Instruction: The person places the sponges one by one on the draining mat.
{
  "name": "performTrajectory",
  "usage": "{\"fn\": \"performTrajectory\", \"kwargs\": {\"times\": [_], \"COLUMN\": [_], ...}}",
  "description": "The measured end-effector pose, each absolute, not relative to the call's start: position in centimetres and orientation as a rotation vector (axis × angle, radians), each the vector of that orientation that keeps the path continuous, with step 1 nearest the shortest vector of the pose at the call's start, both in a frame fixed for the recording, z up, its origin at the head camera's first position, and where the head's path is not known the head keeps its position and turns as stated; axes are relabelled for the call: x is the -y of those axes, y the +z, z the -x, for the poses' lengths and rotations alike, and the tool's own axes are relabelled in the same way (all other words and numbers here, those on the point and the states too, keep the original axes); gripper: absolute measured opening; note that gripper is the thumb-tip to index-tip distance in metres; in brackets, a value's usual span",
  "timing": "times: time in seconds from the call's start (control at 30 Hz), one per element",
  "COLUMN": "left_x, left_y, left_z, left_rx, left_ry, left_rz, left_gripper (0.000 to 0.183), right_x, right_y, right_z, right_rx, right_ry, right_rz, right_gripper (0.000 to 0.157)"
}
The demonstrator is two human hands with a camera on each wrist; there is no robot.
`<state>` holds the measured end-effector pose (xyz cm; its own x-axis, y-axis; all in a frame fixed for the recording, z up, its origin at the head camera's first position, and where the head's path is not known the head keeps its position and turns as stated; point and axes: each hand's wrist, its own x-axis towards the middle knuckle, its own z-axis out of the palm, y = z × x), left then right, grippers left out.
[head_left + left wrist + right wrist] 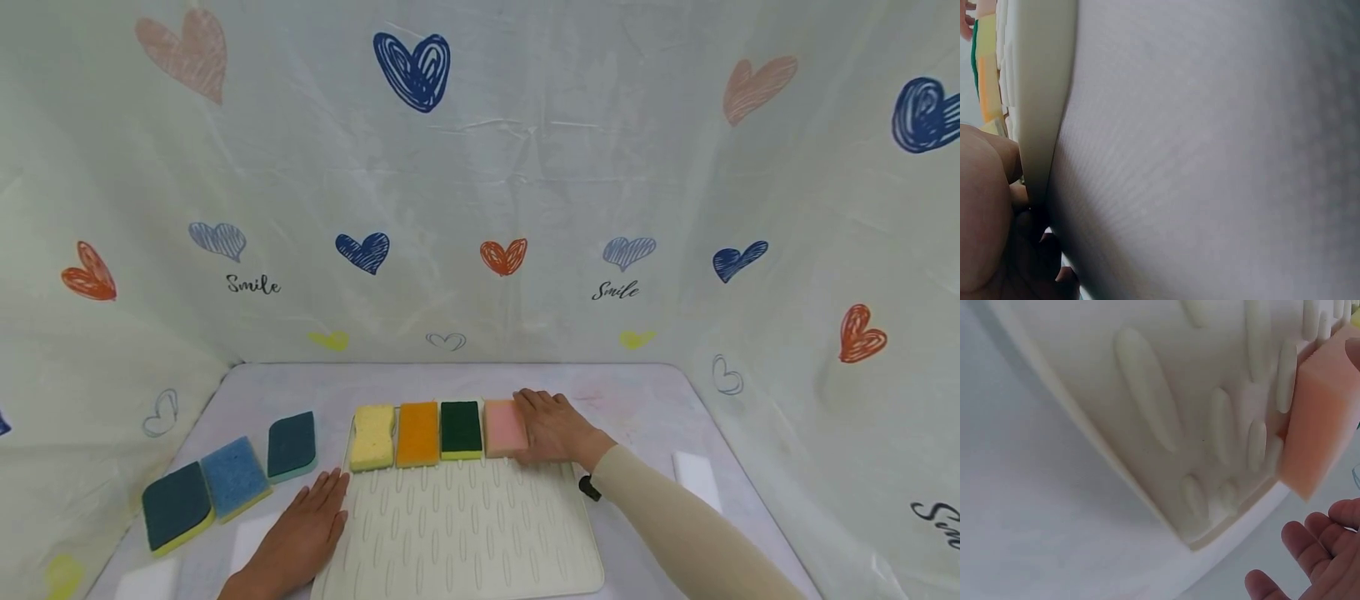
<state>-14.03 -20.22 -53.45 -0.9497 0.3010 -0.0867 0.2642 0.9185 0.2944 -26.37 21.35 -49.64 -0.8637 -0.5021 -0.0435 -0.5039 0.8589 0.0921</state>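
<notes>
**Pink sponge (506,428) ends a row on the pale mat (465,533)**

A whitish curtain (480,183), printed with hearts and "Smile", hangs behind a light-coloured table (480,382). On it lies the mat, cream-toned and covered in raised oblong ridges. The left hand (300,529) rests along the mat's left edge, fingers straight and relaxed. The right hand (557,429) is at the pink sponge's right side, fingers loosely extended and released; the right wrist view shows a gap between fingertips and sponge. Whether the thumb touches it, I cannot tell. Left of the mat lie a dark teal sponge (177,504) with a yellow base, a blue sponge (236,475), also yellow beneath, and a teal-and-aqua sponge (292,444). Along the mat's far edge, left to right: a wavy-sided pale yellow sponge (372,437), a plain orange sponge (417,433), a dark green sponge (461,427) over yellow, then the pink one, a smooth-faced, straight-edged block.
</notes>
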Motion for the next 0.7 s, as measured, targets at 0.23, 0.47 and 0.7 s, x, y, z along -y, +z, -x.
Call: {"fn": "performTrajectory", "kwargs": {"times": [0.23, 0.47, 0.7], "left_x": [20.3, 20.0, 19.9], "left_y": [-53.5, -53.5, -53.3], "left_z": [14.1, 14.1, 14.4], "left_rx": [-2.940, -2.931, -2.902], "left_ry": [0.422, 0.386, 0.347], "left_rz": [-0.442, -0.445, -0.439], "left_gripper": [0.056, 0.058, 0.059], "right_x": [-25.1, -30.6, -36.7], "right_y": [-49.2, -48.7, -47.4], "right_z": [24.6, 22.7, 20.4], "right_rx": [-3.045, -3.119, -3.109], "right_ry": [0.125, 0.205, 0.355], "right_rz": [0.789, 0.737, 0.718], "right_gripper": [0.102, 0.100, 0.100]}}
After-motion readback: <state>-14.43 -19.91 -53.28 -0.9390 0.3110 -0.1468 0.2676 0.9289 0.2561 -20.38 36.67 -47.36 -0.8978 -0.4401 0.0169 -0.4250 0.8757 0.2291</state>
